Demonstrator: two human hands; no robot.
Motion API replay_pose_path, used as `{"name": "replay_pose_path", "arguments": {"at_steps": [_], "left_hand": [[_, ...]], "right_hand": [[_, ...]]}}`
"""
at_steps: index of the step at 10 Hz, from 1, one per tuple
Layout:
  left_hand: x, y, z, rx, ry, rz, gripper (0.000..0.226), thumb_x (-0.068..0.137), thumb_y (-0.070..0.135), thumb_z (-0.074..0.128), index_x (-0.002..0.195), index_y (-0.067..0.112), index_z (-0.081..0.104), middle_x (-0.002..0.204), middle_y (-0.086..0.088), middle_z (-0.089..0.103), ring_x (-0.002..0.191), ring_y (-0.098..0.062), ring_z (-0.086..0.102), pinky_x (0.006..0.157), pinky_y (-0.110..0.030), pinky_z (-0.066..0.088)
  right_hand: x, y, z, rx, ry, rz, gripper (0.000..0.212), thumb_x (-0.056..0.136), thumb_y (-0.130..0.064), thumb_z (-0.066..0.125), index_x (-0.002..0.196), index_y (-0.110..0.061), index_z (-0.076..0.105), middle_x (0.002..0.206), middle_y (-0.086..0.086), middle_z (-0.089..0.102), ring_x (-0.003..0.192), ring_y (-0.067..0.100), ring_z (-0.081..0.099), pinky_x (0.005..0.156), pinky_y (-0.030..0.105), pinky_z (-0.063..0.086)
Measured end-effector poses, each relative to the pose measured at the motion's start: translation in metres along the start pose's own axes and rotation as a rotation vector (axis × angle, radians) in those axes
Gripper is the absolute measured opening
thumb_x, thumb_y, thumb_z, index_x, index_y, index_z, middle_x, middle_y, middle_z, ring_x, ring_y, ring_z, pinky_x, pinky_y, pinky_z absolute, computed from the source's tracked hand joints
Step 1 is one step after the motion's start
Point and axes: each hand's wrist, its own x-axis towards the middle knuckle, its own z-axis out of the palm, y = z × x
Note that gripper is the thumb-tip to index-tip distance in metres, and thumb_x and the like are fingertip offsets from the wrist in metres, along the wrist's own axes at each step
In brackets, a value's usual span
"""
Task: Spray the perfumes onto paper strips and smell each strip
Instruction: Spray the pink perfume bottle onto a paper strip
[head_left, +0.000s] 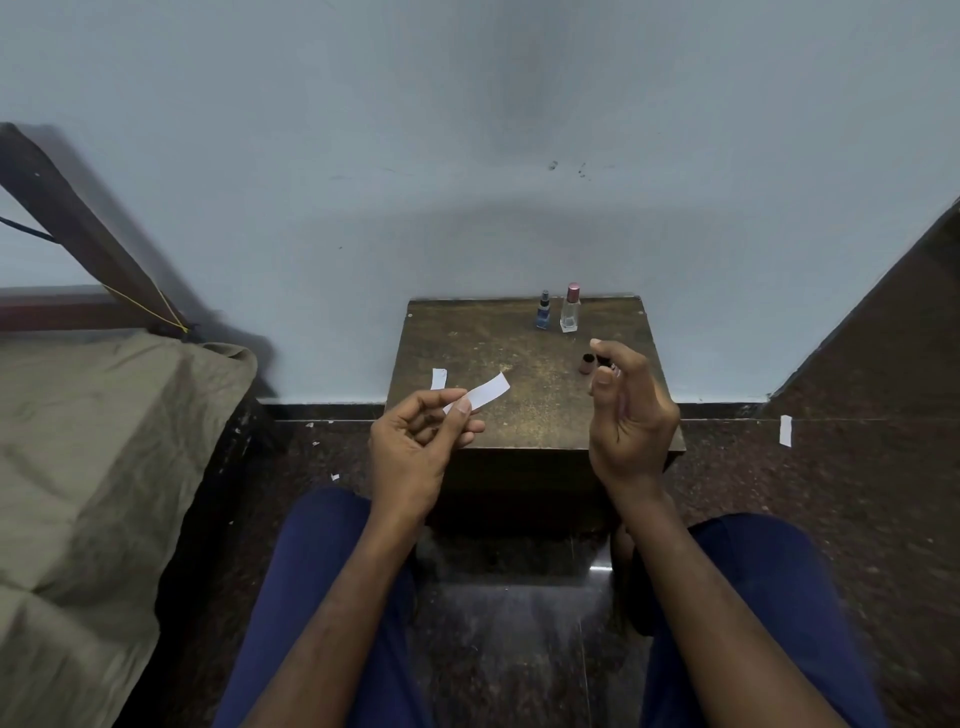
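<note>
Two hands are raised over a small wooden stool, one with a paper strip, one with a small perfume bottle.

Set against the wall, the stool (498, 358) is worn, dark and square-topped, so everything is kept within reach of the seated person. The left hand (415, 447) is closed on one end of a thin white paper strip (485, 392), pinched between thumb and fingers so that the free end is held out flat towards the right, probably to receive spray. The right hand (631, 415) is curled around a small dark perfume bottle (605, 364), mostly hidden, near the stool's right edge. Just beside it a brownish cylindrical cap (587, 364) is left on the top. Near the back edge a blue bottle (544, 312) and a clear glass bottle (570, 309) are stood upright. A spare strip (439, 378) lies towards the left edge.
</note>
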Motion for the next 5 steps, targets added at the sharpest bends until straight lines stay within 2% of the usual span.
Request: {"name": "replay_pose_path", "arguments": {"at_steps": [1,2,3,4,5], "left_hand": [[-0.0003,-0.0003,-0.0006,0.000,-0.016,0.007,0.015,0.097,0.009,0.077,0.111,0.012,0.078,0.092,-0.013,0.082,0.086,-0.025,0.082,0.073,-0.021,0.064],[0.0003,-0.0019,-0.0013,0.004,-0.012,0.017,0.015,0.097,0.009,0.076,0.111,0.012,0.078,0.093,-0.014,0.082,0.086,-0.025,0.082,0.073,-0.021,0.064],[0.0006,-0.0034,-0.0020,0.012,-0.013,0.016,0.015,0.097,0.009,0.076,0.111,0.012,0.078,0.093,-0.014,0.082,0.086,-0.025,0.082,0.074,-0.021,0.064],[-0.0001,-0.0022,-0.0020,0.025,-0.029,0.012,0.015,0.096,0.008,0.076,0.111,0.011,0.078,0.095,-0.014,0.082,0.086,-0.025,0.082,0.074,-0.022,0.064],[0.0004,-0.0039,-0.0037,0.027,-0.023,0.008,0.016,0.097,0.006,0.075,0.112,0.010,0.077,0.095,-0.014,0.082,0.086,-0.023,0.082,0.074,-0.021,0.064]], "right_hand": [[-0.0011,0.0051,0.0014,0.017,-0.036,0.003,0.030,0.114,-0.038,0.042,0.126,-0.020,0.063,0.099,0.005,0.075,0.080,-0.007,0.061,0.068,0.011,0.043],[-0.0010,0.0065,0.0023,0.041,-0.047,0.004,0.026,0.113,-0.030,0.047,0.121,-0.015,0.067,0.087,0.006,0.071,0.070,0.019,0.066,0.059,0.032,0.050],[-0.0002,0.0029,0.0032,0.040,-0.035,0.052,0.019,0.111,-0.020,0.050,0.115,-0.016,0.067,0.082,0.006,0.069,0.068,0.022,0.065,0.057,0.040,0.050],[0.0006,0.0047,0.0035,0.078,-0.027,0.095,0.024,0.113,-0.031,0.047,0.119,-0.018,0.066,0.080,0.005,0.067,0.066,0.026,0.066,0.055,0.043,0.050],[0.0003,0.0091,0.0038,0.107,-0.061,0.150,0.030,0.113,-0.040,0.046,0.128,-0.021,0.063,0.076,0.001,0.061,0.059,0.020,0.057,0.050,0.041,0.047]]}}
